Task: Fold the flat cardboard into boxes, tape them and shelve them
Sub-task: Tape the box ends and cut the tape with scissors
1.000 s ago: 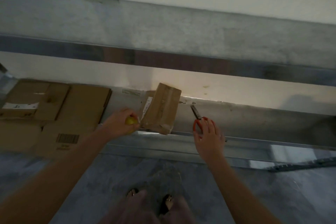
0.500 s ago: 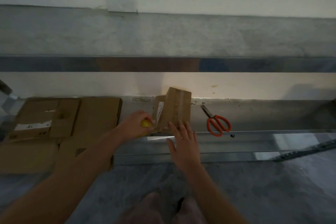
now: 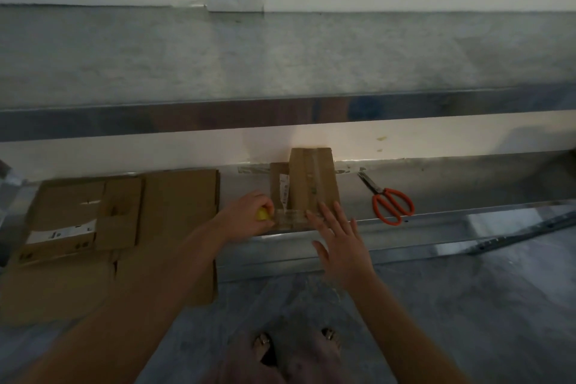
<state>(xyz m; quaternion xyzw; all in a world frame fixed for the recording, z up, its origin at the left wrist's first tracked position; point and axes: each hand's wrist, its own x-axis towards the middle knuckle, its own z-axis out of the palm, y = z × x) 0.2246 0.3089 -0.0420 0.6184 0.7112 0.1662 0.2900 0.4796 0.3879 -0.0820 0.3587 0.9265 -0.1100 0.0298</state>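
A small folded cardboard box (image 3: 313,182) stands on the lower metal shelf (image 3: 452,193), against the wall. My left hand (image 3: 246,218) grips a yellow tape roll (image 3: 262,214) at the box's near left corner. A strip of clear tape (image 3: 290,217) stretches from the roll across the box's near edge. My right hand (image 3: 338,237) lies with straight, spread fingers, its fingertips pressing the tape's right end onto the box.
Orange-handled scissors (image 3: 391,201) lie on the shelf right of the box. A stack of flat cardboard sheets (image 3: 103,227) covers the shelf's left part and overhangs its front edge. An upper shelf (image 3: 280,56) spans above. My feet show on the grey floor (image 3: 467,305) below.
My right hand left the scissors on the shelf and moved left onto the box's near edge. The box went from tilted to upright, and tape now stretches across its near edge.
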